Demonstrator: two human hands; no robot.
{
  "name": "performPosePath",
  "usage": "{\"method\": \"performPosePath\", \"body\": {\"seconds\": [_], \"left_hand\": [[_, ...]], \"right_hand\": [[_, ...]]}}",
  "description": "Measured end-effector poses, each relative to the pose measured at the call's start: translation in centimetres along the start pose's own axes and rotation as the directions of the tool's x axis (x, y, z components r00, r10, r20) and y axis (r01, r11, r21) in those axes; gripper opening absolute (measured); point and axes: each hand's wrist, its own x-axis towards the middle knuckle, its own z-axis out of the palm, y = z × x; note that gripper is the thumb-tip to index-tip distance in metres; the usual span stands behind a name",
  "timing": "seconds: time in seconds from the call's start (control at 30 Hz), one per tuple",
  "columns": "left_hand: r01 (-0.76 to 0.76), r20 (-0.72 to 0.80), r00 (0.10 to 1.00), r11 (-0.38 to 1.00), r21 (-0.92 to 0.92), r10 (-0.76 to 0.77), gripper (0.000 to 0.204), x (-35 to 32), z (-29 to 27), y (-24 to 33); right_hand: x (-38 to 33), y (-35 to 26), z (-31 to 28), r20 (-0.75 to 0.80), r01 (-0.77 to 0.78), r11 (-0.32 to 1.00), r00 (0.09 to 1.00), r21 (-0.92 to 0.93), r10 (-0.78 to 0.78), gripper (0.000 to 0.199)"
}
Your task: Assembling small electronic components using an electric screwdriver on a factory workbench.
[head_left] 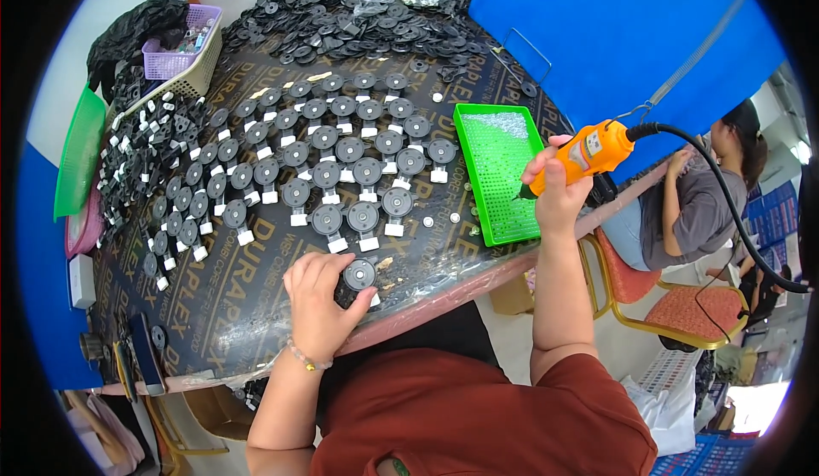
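My right hand (559,188) is wrapped round an orange electric screwdriver (595,150). The screwdriver's dark tip points down and left over the green perforated tray (461,135). A clear patch of small shiny pieces (503,124) lies at the tray's far end. Near the table's front edge, my left hand (317,298) grips a black round disc part (359,272) between thumb and fingers. Its white tab shows partly beside the thumb. Just beyond stand rows of similar black disc parts (363,217) with white tabs, laid out on the dark table (247,297).
A heap of black discs (341,20) covers the far side. Black-and-white small parts (145,143) pile up at left, near a purple basket (158,65) and a green basin (75,152). The screwdriver's black cable (717,165) runs right. Another person (695,211) sits beyond a blue panel (614,41).
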Motion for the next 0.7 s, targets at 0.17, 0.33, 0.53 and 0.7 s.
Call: {"method": "performPosePath", "body": {"seconds": [0.17, 0.33, 0.53, 0.7], "left_hand": [[-0.019, -0.005, 1.0, 1.0, -0.003, 0.019, 0.046, 0.2, -0.2, 0.0], [-0.007, 0.003, 1.0, 1.0, -0.021, 0.007, 0.047, 0.1, -0.4, 0.1], [-0.02, -0.007, 1.0, 0.999, -0.039, 0.02, 0.047, 0.0, -0.2, -0.3], [-0.024, -0.018, 1.0, 0.999, -0.04, 0.023, 0.047, -0.3, -0.1, -0.6]], "right_hand": [[0.1, -0.1, 0.0, -0.004, 0.005, 1.0, 1.0, 0.012, -0.005, 0.031], [0.3, -0.2, 0.1, 0.016, 0.0, 1.0, 1.0, -0.022, 0.001, 0.033], [0.0, -3.9, 2.6, -0.014, 0.139, 0.988, 0.99, 0.061, -0.139, 0.057], [-4.6, -5.9, 9.3, 0.243, -0.097, 0.927, 0.97, 0.364, 0.006, 0.069]]}}
